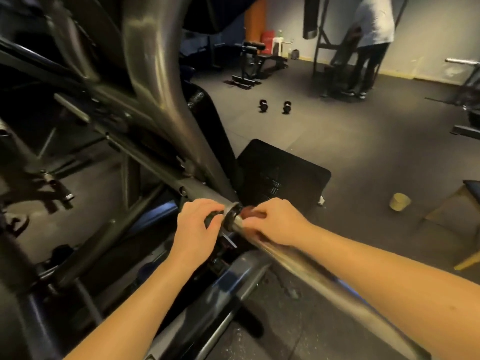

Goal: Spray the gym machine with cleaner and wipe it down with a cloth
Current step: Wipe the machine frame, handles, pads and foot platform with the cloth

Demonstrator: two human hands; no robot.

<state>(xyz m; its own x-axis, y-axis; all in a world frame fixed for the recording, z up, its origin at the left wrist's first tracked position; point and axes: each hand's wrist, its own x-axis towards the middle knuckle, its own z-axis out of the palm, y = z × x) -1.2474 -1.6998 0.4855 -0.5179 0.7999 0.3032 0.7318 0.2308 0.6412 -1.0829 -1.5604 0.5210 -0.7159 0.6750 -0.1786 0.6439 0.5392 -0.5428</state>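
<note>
Dim gym, dark rubber floor [337, 131].

Left hand [197, 224]: fingers curled round a dark stub [213, 219] on the frame side of the collar [232, 216]. Blurred, so whether it is a grip or a rag can't be told.

Right hand [276, 223]: just on the other side of the collar, fingers curled down on the chrome bar [306, 263]. They pinch a small reddish wad [248, 211] against the bar, probably the cloth, mostly hidden.

Gym machine [153, 74]: grey tube frame rising up and left from the collar. The bar runs from the collar down toward the camera.

No spray bottle in view.

Step, as a judgement: wiping. Right hand works the bar at the collar while left steadies. Most of the bar toward the camera looks not yet covered.

Next move calls for sliding the wad along the bar away from the collar and keeping pressure all round the tube. Left hand should hold firm so the bar doesn't turn.

Beyond the collar: black footplate [283, 175], two dumbbells [275, 106] further off, a person [374, 29] at the far wall.
</note>
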